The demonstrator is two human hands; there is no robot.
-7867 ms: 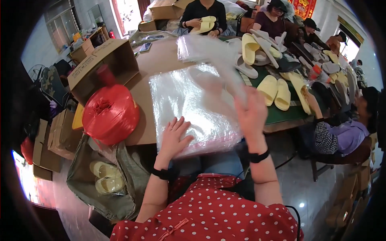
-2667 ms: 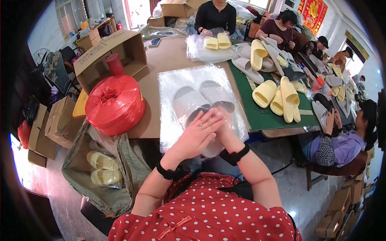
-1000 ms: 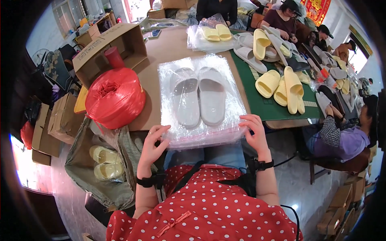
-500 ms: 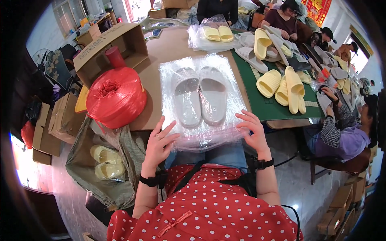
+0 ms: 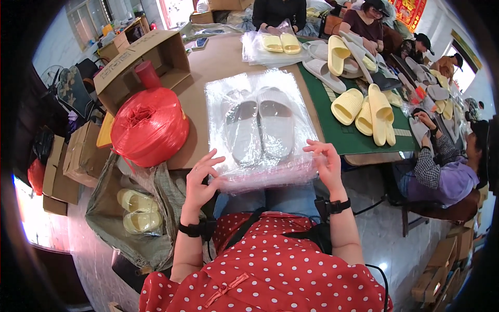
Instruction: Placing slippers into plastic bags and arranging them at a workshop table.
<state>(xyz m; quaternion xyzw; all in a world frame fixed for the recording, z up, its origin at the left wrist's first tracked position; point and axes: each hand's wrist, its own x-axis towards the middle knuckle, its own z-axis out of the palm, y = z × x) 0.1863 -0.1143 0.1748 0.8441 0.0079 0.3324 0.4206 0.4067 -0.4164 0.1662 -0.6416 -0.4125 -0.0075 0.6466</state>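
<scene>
A pair of grey slide slippers (image 5: 276, 127) lies side by side, toes away from me, on a stack of clear plastic bags at the table's near edge. Shiny film of a clear plastic bag (image 5: 304, 122) now lies over them, down to the heels. At the near left corner my left hand (image 5: 201, 179) pinches the bag's edge between thumb and fingers. My right hand (image 5: 327, 165) grips the edge at the near right corner, fingers curled. Exactly how many film layers each hand holds cannot be made out.
Left stand a red twine roll (image 5: 148, 127) and an open cardboard box (image 5: 171, 67). A woven sack (image 5: 104, 216) below holds bagged yellow slippers (image 5: 140, 218). Loose yellow slippers (image 5: 347, 106) lie on the green mat (image 5: 332, 140). Co-workers sit at the far and right sides.
The film's near edge has risen slightly, and film now covers the slippers' heels, which looked bare before. Both hands have shifted a little away from me, their fingers more closed.
</scene>
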